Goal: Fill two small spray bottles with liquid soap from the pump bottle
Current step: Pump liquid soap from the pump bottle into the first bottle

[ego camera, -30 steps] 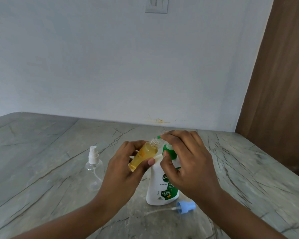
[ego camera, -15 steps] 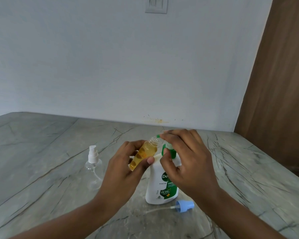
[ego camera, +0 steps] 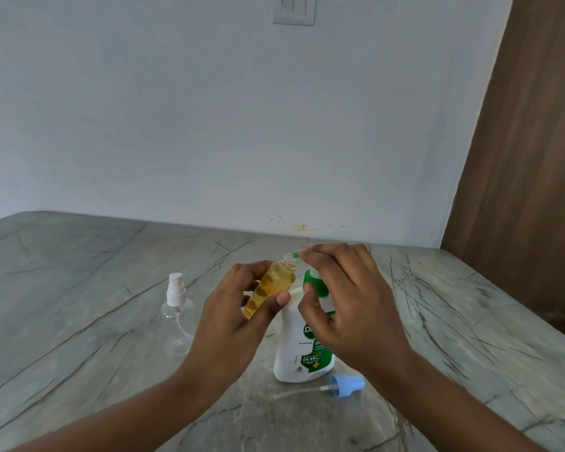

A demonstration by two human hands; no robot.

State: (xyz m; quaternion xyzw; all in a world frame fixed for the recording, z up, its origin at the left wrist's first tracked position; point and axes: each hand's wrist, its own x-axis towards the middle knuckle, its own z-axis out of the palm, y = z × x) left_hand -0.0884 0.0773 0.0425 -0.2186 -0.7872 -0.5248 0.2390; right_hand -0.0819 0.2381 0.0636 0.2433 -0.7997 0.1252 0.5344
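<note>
My left hand [ego camera: 238, 318] grips a small clear spray bottle [ego camera: 271, 288], uncapped, tilted right and nearly full of amber soap. Its open neck touches the green nozzle tip of the white pump bottle [ego camera: 302, 350], which stands on the counter. My right hand [ego camera: 346, 305] covers the green pump head, fingers pressed on top and thumb against the green collar. A second small clear bottle [ego camera: 177, 321] with a white spray cap stands empty to the left. The blue spray cap [ego camera: 346, 385] with its dip tube lies on the counter in front of the pump bottle.
The grey marble counter [ego camera: 79, 288] runs back to a white wall with a switch plate [ego camera: 294, 9]. A brown wooden panel [ego camera: 529, 158] stands at the right, beside the counter's right edge.
The hands and both bottles hold almost the same pose. My right hand has shifted slightly on the pump head, and the view has tilted a little.
</note>
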